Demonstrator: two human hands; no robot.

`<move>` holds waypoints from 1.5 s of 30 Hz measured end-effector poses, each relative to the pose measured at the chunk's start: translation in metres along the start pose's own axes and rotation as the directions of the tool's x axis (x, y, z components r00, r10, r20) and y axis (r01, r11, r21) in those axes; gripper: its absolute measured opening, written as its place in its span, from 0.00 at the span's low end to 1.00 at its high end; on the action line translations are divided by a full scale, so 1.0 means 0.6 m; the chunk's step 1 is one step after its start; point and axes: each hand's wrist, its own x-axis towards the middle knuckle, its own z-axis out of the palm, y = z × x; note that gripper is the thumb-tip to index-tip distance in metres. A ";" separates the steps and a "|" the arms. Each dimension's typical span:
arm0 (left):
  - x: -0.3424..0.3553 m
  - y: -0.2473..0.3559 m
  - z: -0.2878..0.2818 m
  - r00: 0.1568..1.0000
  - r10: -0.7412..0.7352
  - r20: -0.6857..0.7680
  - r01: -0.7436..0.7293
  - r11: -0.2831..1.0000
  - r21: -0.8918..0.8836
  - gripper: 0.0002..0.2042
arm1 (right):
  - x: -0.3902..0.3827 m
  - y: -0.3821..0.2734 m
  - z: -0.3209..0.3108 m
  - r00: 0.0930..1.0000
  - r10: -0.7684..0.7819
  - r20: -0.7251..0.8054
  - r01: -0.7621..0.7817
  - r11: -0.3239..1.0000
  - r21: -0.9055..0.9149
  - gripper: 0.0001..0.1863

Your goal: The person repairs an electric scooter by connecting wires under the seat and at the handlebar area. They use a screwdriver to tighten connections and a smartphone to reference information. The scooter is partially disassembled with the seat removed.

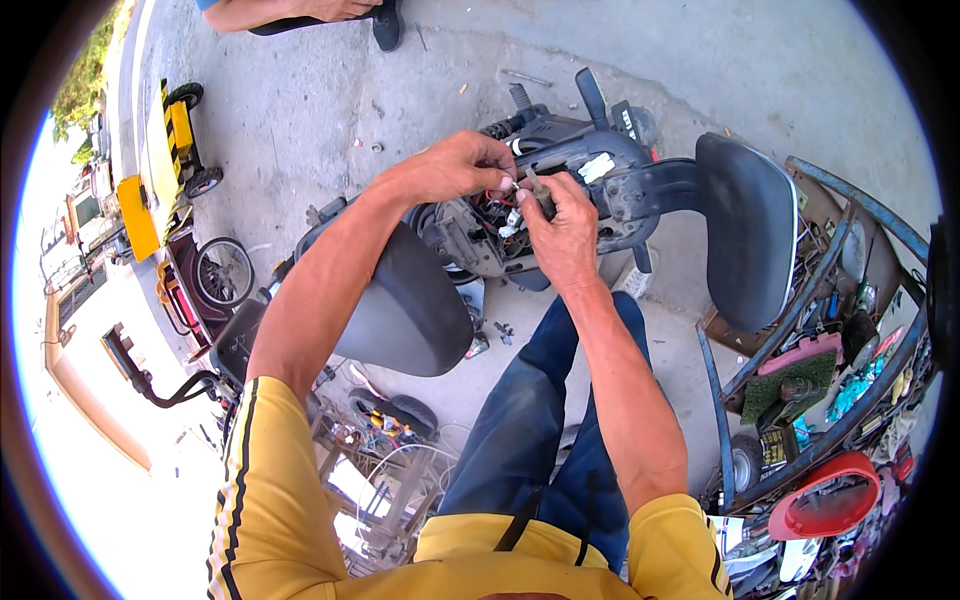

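An electric scooter (610,165) stands before me with its body opened and wiring showing. Over the opening, my left hand (465,165) pinches what looks like a thin wire with a pale end between thumb and forefinger. My right hand (565,235) comes in from the other side, thumb and fingers closed on the wire close to the left fingertips. The fingers partly hide it. Red wires and a white connector (511,222) lie in the opening below the hands. A dark front seat (415,300) is under my left forearm, and a padded rear seat (745,230) is at the right.
At the right, a metal-framed bin (780,375) holds tools and scrap, with a red ring-shaped part (825,495) by it. A cart with wires (385,485) stands at lower left. Another person's shoe (388,27) and arm show at the top. A yellow-black wheeled frame (180,130) is far left.
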 end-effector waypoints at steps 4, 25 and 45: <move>-0.003 0.004 0.004 0.999 -0.012 -0.031 0.014 0.997 0.071 0.04 | -0.001 -0.009 -0.006 0.999 -0.014 0.045 0.016 0.999 -0.050 0.09; -0.005 0.003 -0.005 0.989 0.037 -0.145 -0.040 0.999 -0.020 0.15 | -0.057 -0.052 -0.064 0.981 0.192 -0.019 -0.193 0.979 -0.068 0.20; -0.098 0.061 0.033 0.629 0.290 -0.721 -0.481 0.874 -0.068 0.13 | -0.299 -0.279 -0.945 0.573 0.086 -0.815 -0.467 0.851 -0.238 0.30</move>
